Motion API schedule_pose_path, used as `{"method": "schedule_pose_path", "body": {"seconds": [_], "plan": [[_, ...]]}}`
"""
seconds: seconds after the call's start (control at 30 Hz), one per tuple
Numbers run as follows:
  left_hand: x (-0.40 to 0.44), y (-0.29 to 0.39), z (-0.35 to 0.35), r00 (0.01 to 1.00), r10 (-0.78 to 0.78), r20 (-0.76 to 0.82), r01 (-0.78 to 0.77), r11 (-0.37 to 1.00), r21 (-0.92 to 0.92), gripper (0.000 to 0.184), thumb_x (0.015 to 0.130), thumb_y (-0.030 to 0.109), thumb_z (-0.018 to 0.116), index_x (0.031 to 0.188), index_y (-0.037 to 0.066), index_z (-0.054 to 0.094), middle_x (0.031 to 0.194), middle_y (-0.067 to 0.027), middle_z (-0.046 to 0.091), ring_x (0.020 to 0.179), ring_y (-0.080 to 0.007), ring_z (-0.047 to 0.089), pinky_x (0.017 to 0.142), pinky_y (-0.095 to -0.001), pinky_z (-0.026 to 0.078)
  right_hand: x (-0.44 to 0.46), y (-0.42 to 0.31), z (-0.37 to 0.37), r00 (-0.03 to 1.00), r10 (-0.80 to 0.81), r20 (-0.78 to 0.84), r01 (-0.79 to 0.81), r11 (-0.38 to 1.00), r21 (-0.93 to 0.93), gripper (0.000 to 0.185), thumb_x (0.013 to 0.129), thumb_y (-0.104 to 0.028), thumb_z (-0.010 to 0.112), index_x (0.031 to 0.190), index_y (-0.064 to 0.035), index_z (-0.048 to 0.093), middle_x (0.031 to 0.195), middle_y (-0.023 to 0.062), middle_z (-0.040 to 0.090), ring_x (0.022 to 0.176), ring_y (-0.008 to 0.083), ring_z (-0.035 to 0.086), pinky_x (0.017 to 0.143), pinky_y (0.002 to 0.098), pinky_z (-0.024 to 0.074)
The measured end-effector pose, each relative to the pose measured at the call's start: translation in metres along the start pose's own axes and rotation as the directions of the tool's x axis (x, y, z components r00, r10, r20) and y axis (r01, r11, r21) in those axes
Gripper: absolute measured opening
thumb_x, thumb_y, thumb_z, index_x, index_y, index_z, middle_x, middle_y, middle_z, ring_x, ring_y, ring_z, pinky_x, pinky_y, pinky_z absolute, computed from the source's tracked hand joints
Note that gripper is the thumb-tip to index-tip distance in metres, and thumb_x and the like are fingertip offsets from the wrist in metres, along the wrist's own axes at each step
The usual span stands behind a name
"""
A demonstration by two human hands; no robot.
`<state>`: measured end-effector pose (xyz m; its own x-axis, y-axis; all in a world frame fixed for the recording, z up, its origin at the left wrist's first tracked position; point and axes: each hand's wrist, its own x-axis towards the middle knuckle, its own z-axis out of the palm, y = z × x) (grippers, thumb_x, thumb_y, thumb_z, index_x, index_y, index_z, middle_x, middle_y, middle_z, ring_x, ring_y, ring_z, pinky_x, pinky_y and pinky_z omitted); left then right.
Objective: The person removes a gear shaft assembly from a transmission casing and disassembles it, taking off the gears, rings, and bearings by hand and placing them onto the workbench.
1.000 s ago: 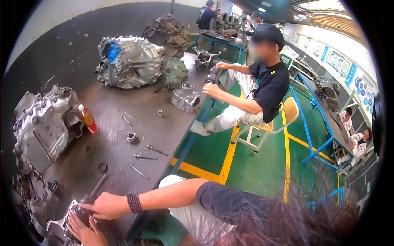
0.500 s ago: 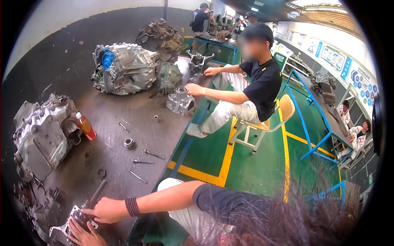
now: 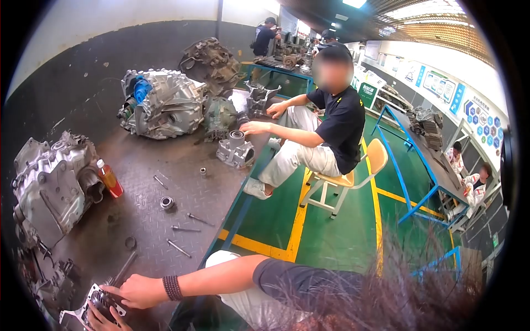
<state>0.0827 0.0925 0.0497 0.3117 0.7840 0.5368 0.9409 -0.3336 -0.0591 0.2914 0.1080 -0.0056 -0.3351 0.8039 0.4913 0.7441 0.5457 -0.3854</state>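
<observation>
At the lower left edge of the metal table lies a metal housing (image 3: 83,314) with dark round parts inside it. My right hand (image 3: 139,291), with a beaded bracelet at the wrist, reaches in from the right; its index finger is stretched out and touches the housing's upper part, while the other fingers curl. Below it, my left hand (image 3: 106,321) rests with spread fingers over the dark parts; the bottom frame edge cuts it off. A long shaft (image 3: 126,267) extends up from beside the housing, and a dark ring (image 3: 130,242) lies just above.
Several loose bolts (image 3: 179,247) and a bearing (image 3: 167,203) lie mid-table. A bottle (image 3: 110,179) stands beside a large gearbox casing (image 3: 52,187). Another casing (image 3: 165,105) sits farther back. A seated co-worker (image 3: 337,116) reaches to parts at the table's right edge.
The head view has tilted up and shifted slightly, so the scene sits lower and further left. The co-worker's hands have moved down toward the table parts. My hands remain at the housing.
</observation>
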Motion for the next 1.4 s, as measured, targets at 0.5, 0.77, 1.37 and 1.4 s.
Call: {"method": "schedule_pose_path", "body": {"seconds": [0.5,0.77,1.37,1.4], "plan": [[0.006,-0.013,0.007,0.987,0.136,0.084,-0.139,0.990,0.038,0.080,0.110,0.059,0.046,0.159,-0.005,0.044,0.160,-0.0231,0.051,0.155,-0.0382,0.040,0.129,-0.0692,0.015,0.001,0.002,0.009,1.000,0.014,0.015,-0.015,0.996,0.083,0.093,0.095,-0.024,0.065,0.169,0.0050,0.016,0.077,0.0192,0.070,0.073,0.0393,0.072,0.066,0.0472,0.0570],[0.006,-0.019,0.017,0.988,0.131,0.079,-0.134,0.991,0.029,0.080,0.110,0.059,0.047,0.159,-0.005,0.044,0.161,-0.0236,0.049,0.154,-0.0388,0.040,0.129,-0.0690,0.015,0.000,-0.003,-0.004,0.994,0.053,0.093,-0.056,0.998,0.032,0.083,0.098,-0.020,0.063,0.169,-0.0001,0.025,0.080,0.0190,0.071,0.073,0.0389,0.070,0.068,0.0464,0.0553],[-0.019,-0.045,0.011,1.000,-0.005,-0.001,0.005,0.970,-0.241,0.099,0.096,0.055,0.073,0.170,0.008,0.027,0.176,-0.0189,0.024,0.163,-0.0396,0.021,0.132,-0.0652,0.009,0.011,0.074,-0.133,0.430,0.337,-0.838,-0.170,0.941,0.291,0.050,0.110,-0.024,0.055,0.151,0.0027,0.049,0.149,0.0190,0.054,0.137,0.0295,0.053,0.117,0.0428,0.0412],[-0.029,-0.050,0.011,0.999,-0.043,-0.008,0.040,0.979,-0.202,0.104,0.094,0.059,0.074,0.171,0.009,0.024,0.176,-0.0190,0.023,0.163,-0.0400,0.020,0.131,-0.0660,0.009,0.014,0.068,-0.124,0.623,0.347,-0.701,-0.164,0.934,0.317,0.045,0.110,-0.026,0.057,0.145,0.0011,0.055,0.145,0.0177,0.058,0.134,0.0296,0.056,0.116,0.0422,0.0426]]}}
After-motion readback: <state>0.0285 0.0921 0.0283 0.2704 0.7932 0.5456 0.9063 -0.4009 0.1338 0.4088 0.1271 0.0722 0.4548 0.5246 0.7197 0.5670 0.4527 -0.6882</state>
